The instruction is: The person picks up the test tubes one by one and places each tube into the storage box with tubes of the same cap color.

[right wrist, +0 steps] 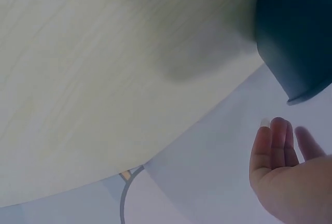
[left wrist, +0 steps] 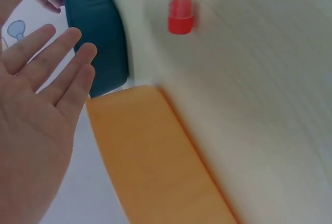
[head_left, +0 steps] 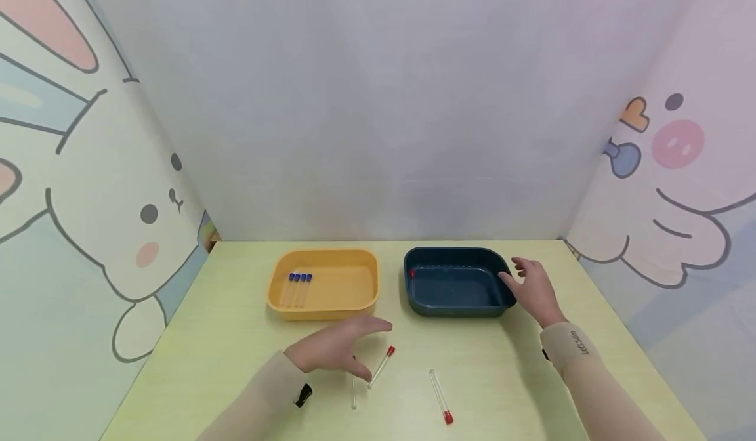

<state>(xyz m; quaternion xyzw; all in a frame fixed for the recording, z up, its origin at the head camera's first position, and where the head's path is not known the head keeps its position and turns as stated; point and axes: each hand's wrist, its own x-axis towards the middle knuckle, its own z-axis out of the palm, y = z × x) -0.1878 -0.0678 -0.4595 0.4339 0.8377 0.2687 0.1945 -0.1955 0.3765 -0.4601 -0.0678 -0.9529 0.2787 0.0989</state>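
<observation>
And here's the left hand [head_left: 333, 346] poised over the table [head_left: 236, 336], fingers outstretched, grip released and empty, and the slim tube [head_left: 380, 368] lies just off its thumb tip, on the right-edge side. That tube rests aslant: red cap toward the far right corner, clear end back toward the near left. The left hand is plainly the nearer one; the right hand [head_left: 536, 291] is well apart, at the right side of the blue tray [head_left: 461, 312], fingers loosely bent, grip released too. A second tube [head_left: 354, 394] runs almost straight toward the near edge, its far end hidden under the left hand, while a third tube [head_left: 440, 394] lies farther right, red cap nearest us. Glossy, round-sided, see-through, these look ready to roll, I'd say, on a pale top with faint wood grain. Up by the far edge, two smooth, round-cornered trays: the yellow tray [head_left: 321, 314] carries four blue-capped tubes [head_left: 300, 290] side by side at its left end; the blue one, a single red-capped tube [head_left: 413, 287] by its left wall.
</observation>
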